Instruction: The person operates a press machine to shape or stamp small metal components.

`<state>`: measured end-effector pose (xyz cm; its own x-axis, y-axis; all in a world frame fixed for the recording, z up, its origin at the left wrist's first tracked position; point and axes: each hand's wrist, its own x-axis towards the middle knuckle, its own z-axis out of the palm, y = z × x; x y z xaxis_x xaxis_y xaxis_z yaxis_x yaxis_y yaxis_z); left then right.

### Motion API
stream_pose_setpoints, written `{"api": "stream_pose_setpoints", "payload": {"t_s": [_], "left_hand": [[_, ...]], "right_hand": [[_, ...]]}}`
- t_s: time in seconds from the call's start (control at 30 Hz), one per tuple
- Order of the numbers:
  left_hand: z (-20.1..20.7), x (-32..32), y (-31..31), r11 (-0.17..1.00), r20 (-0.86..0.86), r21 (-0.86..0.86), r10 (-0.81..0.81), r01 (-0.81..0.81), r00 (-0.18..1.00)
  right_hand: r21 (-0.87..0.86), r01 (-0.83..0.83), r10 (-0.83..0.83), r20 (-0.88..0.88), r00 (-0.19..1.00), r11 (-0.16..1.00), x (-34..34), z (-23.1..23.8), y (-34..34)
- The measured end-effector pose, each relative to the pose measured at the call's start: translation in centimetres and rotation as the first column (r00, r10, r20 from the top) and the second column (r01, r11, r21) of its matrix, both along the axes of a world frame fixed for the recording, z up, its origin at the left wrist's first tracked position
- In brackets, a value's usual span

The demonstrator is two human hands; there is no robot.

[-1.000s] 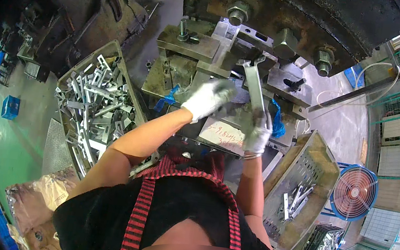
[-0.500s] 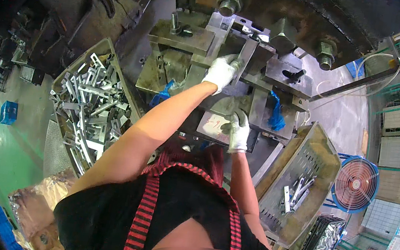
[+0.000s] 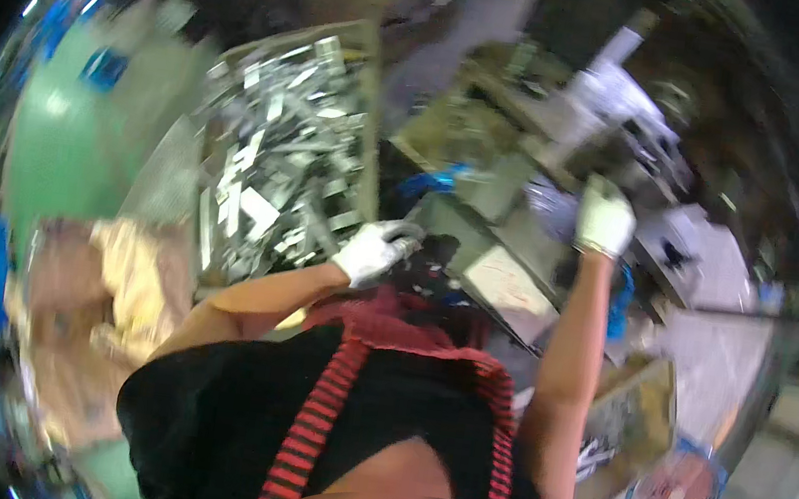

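My left hand [image 3: 374,252], in a white glove, is beside the near right edge of a bin [image 3: 373,115] heaped with metal brackets [image 3: 275,157]. Its fingers are loosely bent and apart, and no part shows in them. Farther right, my right hand [image 3: 607,218], also gloved, reaches to the steel die [image 3: 625,143] of a press. Motion smears its fingers, so I cannot make out whether they grip anything. A light metal strip [image 3: 620,46] sticks up at the far side of the die. Between my hands lies a white plate with red handwriting [image 3: 510,282].
A second bin [image 3: 658,395] with a few metal parts [image 3: 597,455] stands at the lower right, partly behind my right forearm. Beyond it is a blue-rimmed fan [image 3: 675,495]. Blue plastic [image 3: 434,181] lies by the die. Brown wrapping [image 3: 97,321] is at the left.
My left hand has left the die and come back left to the bin of brackets. The right hand has moved forward to the die. The whole view has swung left and blurred.
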<state>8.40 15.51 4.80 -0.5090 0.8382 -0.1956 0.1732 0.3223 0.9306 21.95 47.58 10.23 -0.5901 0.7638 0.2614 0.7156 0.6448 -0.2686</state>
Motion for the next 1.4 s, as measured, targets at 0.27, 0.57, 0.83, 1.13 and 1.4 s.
{"api": "stream_pose_setpoints", "payload": {"t_s": [0.27, 0.57, 0.83, 1.13, 1.4], "left_hand": [[-2.0, -7.6, -10.1, 0.782, -0.615, -0.604, -0.337, -0.152, 0.713], [-5.7, -12.0, -7.3, 0.545, -0.523, -0.834, -0.831, -0.089, -0.190], [4.8, -16.2, -10.4, 0.563, -0.370, -0.825, -0.591, 0.039, 0.716], [7.6, -13.1, -9.0, 0.932, 0.580, -0.138, 0.351, -0.337, 0.735], [8.2, -0.4, 11.1, 0.945, 0.584, 0.322, -0.244, 0.055, 0.775]], "right_hand": [[0.000, 0.074, -0.074, -0.085, 0.994, 0.997, -0.8, -1.3, 0.5], [-0.135, 0.177, -0.199, -0.165, 0.966, 0.975, -0.6, -1.5, 0.5], [-0.054, 0.145, -0.153, -0.187, 0.970, 0.988, -0.3, -2.6, 0.6], [-0.718, -0.224, -0.438, -0.608, 0.662, 0.659, -0.6, -2.5, -1.0], [-0.569, -0.043, -0.341, -0.549, 0.763, 0.821, 4.4, -0.1, -3.2]]}}
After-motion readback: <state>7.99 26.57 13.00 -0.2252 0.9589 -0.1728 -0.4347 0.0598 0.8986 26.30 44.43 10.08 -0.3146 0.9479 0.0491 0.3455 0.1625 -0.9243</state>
